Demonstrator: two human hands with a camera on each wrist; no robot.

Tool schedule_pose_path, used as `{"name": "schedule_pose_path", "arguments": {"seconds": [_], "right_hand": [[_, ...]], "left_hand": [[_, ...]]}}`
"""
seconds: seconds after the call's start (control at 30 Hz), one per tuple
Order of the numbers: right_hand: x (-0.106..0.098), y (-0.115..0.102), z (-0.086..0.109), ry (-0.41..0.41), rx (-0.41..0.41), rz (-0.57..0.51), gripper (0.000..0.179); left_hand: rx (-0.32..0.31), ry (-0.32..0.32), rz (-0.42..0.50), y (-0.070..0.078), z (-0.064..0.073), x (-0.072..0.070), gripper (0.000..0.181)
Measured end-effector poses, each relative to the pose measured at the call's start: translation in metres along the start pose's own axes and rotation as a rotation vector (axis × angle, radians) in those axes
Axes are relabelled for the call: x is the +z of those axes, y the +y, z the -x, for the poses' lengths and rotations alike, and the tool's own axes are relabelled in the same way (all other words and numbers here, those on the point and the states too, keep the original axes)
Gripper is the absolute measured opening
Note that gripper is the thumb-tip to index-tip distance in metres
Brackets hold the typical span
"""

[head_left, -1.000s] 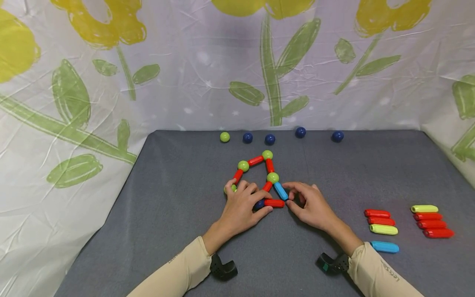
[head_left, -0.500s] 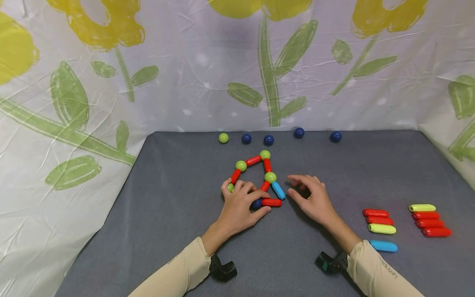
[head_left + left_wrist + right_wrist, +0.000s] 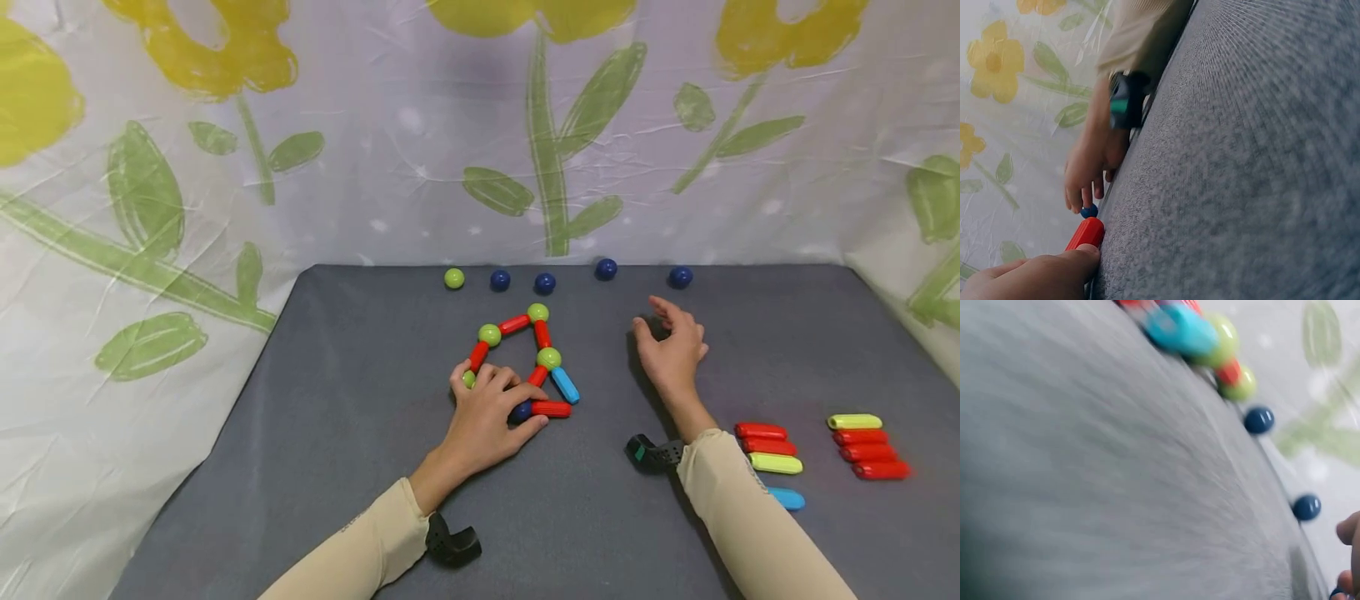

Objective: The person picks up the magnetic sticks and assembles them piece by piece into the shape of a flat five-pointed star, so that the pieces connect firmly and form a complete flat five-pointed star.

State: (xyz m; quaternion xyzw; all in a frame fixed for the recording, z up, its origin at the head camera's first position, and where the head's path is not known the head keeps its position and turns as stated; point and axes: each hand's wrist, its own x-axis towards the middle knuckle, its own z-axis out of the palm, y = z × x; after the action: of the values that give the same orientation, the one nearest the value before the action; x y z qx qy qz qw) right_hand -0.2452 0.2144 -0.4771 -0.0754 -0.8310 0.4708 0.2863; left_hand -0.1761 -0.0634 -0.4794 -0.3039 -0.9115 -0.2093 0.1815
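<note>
On the grey cloth lies a figure of red rods (image 3: pixel 514 325) and green balls (image 3: pixel 549 358). A light blue rod (image 3: pixel 566 386) slants down from its right green ball. My left hand (image 3: pixel 487 421) rests over the near side, thumb and fingers round a dark blue ball (image 3: pixel 521 411) that has a red rod (image 3: pixel 551 409) on its right. The fingers cover part of the figure; one fingertip touches a green ball at left. In the left wrist view, that red rod (image 3: pixel 1088 232) sticks out past the thumb. My right hand (image 3: pixel 671 354) holds nothing, fingers loosely bent, below a loose dark blue ball (image 3: pixel 680 277).
Along the back edge lie a green ball (image 3: pixel 453 278) and several dark blue balls (image 3: pixel 545 284). To the right lie two groups of red and yellow rods (image 3: pixel 775 463), (image 3: pixel 855 422). A light blue rod (image 3: pixel 787 499) is partly behind the right sleeve.
My right hand has left the tip of the light blue rod and moved right and toward the back edge. The left hand has stayed on the figure.
</note>
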Motion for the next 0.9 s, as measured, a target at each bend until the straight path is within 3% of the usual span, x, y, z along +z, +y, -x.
{"name": "schedule_pose_path", "arguments": {"seconds": [0.17, 0.37, 0.77, 0.9], "right_hand": [[0.001, 0.014, -0.024, 0.172, 0.059, -0.002, 0.039], [-0.002, 0.026, -0.043, 0.231, 0.105, 0.03, 0.04], [-0.01, 0.035, -0.071, 0.113, 0.123, 0.143, 0.05], [-0.013, 0.04, -0.079, 0.008, 0.089, 0.214, 0.058]], "left_hand": [[-0.008, -0.014, -0.012, 0.0, -0.001, 0.001, 0.02], [0.0, -0.011, -0.007, 0.001, 0.001, 0.001, 0.021], [-0.003, -0.008, -0.006, -0.001, 0.001, 0.0, 0.021], [-0.011, -0.023, -0.005, 0.0, 0.001, -0.001, 0.021]]}}
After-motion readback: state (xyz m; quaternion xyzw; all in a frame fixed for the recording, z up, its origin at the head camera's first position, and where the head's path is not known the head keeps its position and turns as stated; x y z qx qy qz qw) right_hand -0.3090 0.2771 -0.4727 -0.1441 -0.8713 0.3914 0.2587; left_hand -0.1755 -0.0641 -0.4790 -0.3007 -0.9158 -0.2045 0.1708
